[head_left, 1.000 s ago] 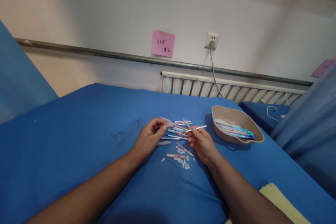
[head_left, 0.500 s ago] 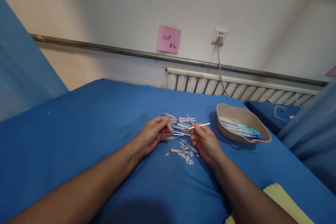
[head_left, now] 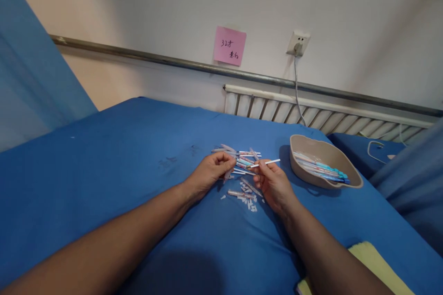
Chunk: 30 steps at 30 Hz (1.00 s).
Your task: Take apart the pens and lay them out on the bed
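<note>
My left hand (head_left: 212, 173) is closed, thumb against fingers, on a translucent pen barrel (head_left: 227, 176) that points downward. In my right hand (head_left: 274, 185) a white pen refill (head_left: 270, 162) is pinched between thumb and fingers, its dark tip toward the left hand. The refill and the barrel are apart. Behind and between the hands lies a loose pile of pen parts (head_left: 245, 161), partly hidden by the fingers. Nearer to me, two patterned pen barrels (head_left: 238, 194) rest among many small white pieces (head_left: 252, 204).
A beige basket (head_left: 353, 176) holding pens with blue ends (head_left: 325, 169) stands to the right on the blue sheet (head_left: 138, 161). A yellow cloth (head_left: 372, 262) lies at the lower right. Behind are a radiator (head_left: 270, 106), a metal rail (head_left: 166, 60) and a plugged-in socket (head_left: 298, 44).
My left hand has turned, and the barrel in it now points lower, with thumb and fingers pinched nearer its top. My right hand still holds the refill. The whole view has shifted slightly.
</note>
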Each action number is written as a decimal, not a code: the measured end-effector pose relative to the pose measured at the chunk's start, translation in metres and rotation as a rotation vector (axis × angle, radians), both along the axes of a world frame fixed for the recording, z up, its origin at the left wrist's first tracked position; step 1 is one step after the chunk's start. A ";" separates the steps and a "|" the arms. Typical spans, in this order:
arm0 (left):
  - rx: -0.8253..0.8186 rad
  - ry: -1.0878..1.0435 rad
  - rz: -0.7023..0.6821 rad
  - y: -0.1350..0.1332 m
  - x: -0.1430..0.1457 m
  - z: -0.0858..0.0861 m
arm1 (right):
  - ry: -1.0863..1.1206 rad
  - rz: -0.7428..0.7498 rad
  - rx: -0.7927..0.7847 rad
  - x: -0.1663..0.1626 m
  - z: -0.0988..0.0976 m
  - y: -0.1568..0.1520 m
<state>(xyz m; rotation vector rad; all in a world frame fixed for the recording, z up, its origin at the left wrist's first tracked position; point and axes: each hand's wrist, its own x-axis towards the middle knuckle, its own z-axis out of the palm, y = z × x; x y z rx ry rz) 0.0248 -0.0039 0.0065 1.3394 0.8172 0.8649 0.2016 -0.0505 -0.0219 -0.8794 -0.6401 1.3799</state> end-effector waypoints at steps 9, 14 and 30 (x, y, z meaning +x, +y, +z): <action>0.007 0.120 -0.060 -0.002 -0.001 0.001 | 0.007 0.005 0.007 0.000 -0.001 0.000; -0.003 0.162 -0.098 -0.001 -0.002 -0.002 | 0.020 0.008 0.017 -0.003 0.005 -0.003; 0.018 0.198 -0.119 -0.002 -0.003 -0.002 | 0.017 0.003 0.056 -0.005 0.008 -0.003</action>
